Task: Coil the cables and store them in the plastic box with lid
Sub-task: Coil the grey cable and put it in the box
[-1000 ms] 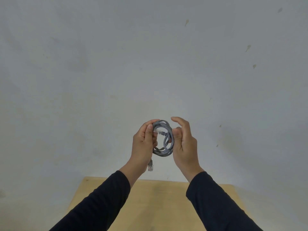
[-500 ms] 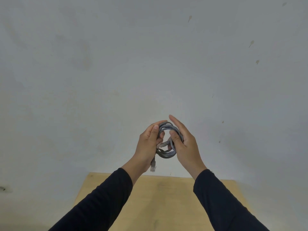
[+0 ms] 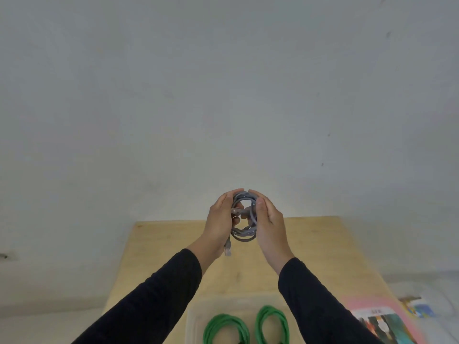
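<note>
Both hands are raised above the far part of the bench [image 3: 159, 247], cupped round one grey cable [image 3: 244, 214] that is already wound into a small, tight coil. The left hand [image 3: 221, 219] curls its fingers about the coil's left side, and the right hand [image 3: 269, 220] wraps the right side with its thumb pressed on the loops — neither is spread wide; both are closed on the same bundle. One plug [image 3: 227, 248] hangs loose below the left palm, and what looks like the other end crosses the middle of the ring, so the winding seems all but done, with perhaps a last tuck of the tail to keep it from springing open. Near the bottom edge, a clear box [image 3: 192, 316] sits on the bench with two green coils [image 3: 224, 328] lying side by side inside it; those count as finished and stored. What is left, as far as can be judged: secure the grey coil, lower it into the box beside the green ones, and fit the lid — no lid can be made out here. Whether more cables wait out of view cannot be told. Some coloured booklets [image 3: 382, 321] lie off to the right.
</note>
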`<state>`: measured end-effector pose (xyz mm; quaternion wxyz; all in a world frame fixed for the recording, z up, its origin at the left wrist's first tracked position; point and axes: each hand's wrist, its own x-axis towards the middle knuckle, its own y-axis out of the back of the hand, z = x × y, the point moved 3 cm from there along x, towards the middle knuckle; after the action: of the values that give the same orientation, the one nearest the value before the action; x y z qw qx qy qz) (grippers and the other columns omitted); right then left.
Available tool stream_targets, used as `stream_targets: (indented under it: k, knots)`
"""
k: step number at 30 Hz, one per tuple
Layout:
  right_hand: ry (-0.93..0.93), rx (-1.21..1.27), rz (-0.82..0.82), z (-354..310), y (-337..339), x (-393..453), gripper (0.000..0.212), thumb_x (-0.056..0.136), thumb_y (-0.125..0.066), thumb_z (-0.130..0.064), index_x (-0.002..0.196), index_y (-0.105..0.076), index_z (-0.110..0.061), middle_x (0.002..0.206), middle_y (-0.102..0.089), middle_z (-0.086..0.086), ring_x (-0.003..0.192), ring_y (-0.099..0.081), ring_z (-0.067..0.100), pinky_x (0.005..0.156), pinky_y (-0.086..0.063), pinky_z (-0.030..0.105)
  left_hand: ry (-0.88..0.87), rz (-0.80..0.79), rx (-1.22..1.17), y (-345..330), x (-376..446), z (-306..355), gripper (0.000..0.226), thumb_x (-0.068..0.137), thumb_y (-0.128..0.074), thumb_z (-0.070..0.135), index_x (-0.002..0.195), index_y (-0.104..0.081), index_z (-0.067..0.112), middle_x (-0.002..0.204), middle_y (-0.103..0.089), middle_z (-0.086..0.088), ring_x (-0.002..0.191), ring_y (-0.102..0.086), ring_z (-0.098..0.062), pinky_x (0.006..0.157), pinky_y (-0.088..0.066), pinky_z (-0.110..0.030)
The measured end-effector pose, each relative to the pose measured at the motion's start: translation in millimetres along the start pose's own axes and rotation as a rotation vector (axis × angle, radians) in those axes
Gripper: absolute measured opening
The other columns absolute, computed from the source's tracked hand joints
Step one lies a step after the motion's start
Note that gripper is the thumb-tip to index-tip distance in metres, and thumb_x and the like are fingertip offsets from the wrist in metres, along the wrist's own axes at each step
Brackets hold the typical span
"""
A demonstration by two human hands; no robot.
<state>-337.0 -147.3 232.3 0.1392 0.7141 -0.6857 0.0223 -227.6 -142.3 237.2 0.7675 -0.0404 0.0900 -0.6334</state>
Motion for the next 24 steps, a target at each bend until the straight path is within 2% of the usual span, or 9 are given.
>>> stream_targets:
  k: [2, 4, 6, 8, 10, 14, 18, 20, 24]
  knots:
    - [-0.029, 0.006, -0.022, 7.5, -0.7, -11.9, 0.031, 0.100, -0.030, -0.030, 0.110, -0.059, -0.035, 0.097, -0.069, 0.006, 0.091, -0.064, 0.016, 0.081, -0.050, 0.030, 0.037, -0.006, -0.024, 2.9, -8.5, -13.4, 0.035, 0.097, -0.033, 0.023, 0.104, -0.066, 0.017, 0.070, -0.052, 0.001, 0.058, -0.043, -0.012, 0.055, -0.037, -0.025]
    - [-0.030, -0.027, -0.016, 13.6, 2.6, -25.1, 0.031, 0.100, -0.031, -0.028, 0.109, -0.060, -0.031, 0.088, -0.067, 0.010, 0.081, -0.062, 0.020, 0.073, -0.049, 0.026, 0.060, -0.027, -0.036, 3.5, -18.8, -26.2, 0.035, 0.097, -0.033, 0.022, 0.105, -0.066, 0.015, 0.068, -0.050, 0.001, 0.057, -0.042, -0.013, 0.056, -0.036, -0.025]
    - [-0.015, -0.065, 0.013, 18.4, 6.1, -39.5, 0.031, 0.100, -0.032, -0.027, 0.109, -0.061, -0.029, 0.075, -0.063, 0.002, 0.069, -0.057, 0.012, 0.063, -0.044, 0.016, 0.058, -0.032, -0.024, 3.9, -30.3, -36.3, 0.034, 0.097, -0.033, 0.023, 0.105, -0.065, 0.014, 0.066, -0.049, 0.002, 0.056, -0.041, -0.012, 0.056, -0.036, -0.025]
    - [-0.018, -0.075, 0.009, 26.1, 6.1, -53.8, 0.030, 0.099, -0.034, -0.028, 0.112, -0.061, -0.026, 0.073, -0.060, -0.008, 0.065, -0.054, 0.000, 0.061, -0.042, 0.011, 0.030, -0.010, 0.043, 6.6, -40.7, -47.2, 0.034, 0.097, -0.033, 0.024, 0.104, -0.065, 0.016, 0.066, -0.049, 0.002, 0.058, -0.041, -0.013, 0.057, -0.036, -0.026]
    - [-0.058, -0.067, -0.018, 39.7, 6.0, -67.6, 0.032, 0.099, -0.034, -0.030, 0.114, -0.061, -0.024, 0.080, -0.063, -0.007, 0.071, -0.056, -0.001, 0.068, -0.044, 0.016, 0.005, 0.025, 0.114, 10.4, -51.3, -61.8, 0.033, 0.098, -0.033, 0.026, 0.103, -0.065, 0.019, 0.066, -0.050, 0.003, 0.059, -0.043, -0.013, 0.059, -0.037, -0.027]
    - [-0.180, -0.065, -0.049, 73.3, 20.9, -99.3, 0.030, 0.098, -0.037, -0.030, 0.114, -0.061, -0.024, 0.101, -0.068, -0.004, 0.098, -0.063, 0.013, 0.086, -0.051, 0.031, -0.003, 0.079, 0.301, 10.0, -79.4, -102.3, 0.032, 0.099, -0.032, 0.033, 0.103, -0.064, 0.031, 0.072, -0.060, 0.001, 0.064, -0.053, -0.013, 0.063, -0.041, -0.027]
    - [-0.302, -0.088, -0.093, 109.9, 38.7, -135.2, 0.028, 0.098, -0.037, -0.034, 0.106, -0.063, -0.032, 0.096, -0.069, 0.002, 0.092, -0.065, 0.016, 0.080, -0.055, 0.049, 0.035, 0.087, 0.463, 3.2, -107.0, -151.2, 0.034, 0.099, -0.031, 0.032, 0.114, -0.061, 0.029, 0.102, -0.066, 0.007, 0.091, -0.060, -0.010, 0.081, -0.048, -0.027]
    - [-0.328, -0.119, -0.111, 124.2, 42.1, -146.4, 0.030, 0.098, -0.035, -0.033, 0.108, -0.063, -0.029, 0.099, -0.070, -0.002, 0.094, -0.064, 0.012, 0.083, -0.054, 0.044, 0.027, 0.102, 0.554, 2.5, -116.8, -169.6, 0.036, 0.099, -0.031, 0.031, 0.119, -0.060, 0.024, 0.110, -0.065, 0.004, 0.100, -0.059, -0.012, 0.086, -0.045, -0.026]
    - [-0.371, -0.177, -0.130, 143.3, 38.4, -157.7, 0.032, 0.098, -0.034, -0.030, 0.109, -0.063, -0.023, 0.103, -0.069, -0.002, 0.098, -0.062, 0.012, 0.086, -0.051, 0.031, -0.007, 0.122, 0.682, 6.7, -124.7, -187.5, 0.034, 0.099, -0.034, 0.025, 0.121, -0.060, 0.017, 0.117, -0.064, -0.004, 0.108, -0.056, -0.016, 0.083, -0.034, -0.017]
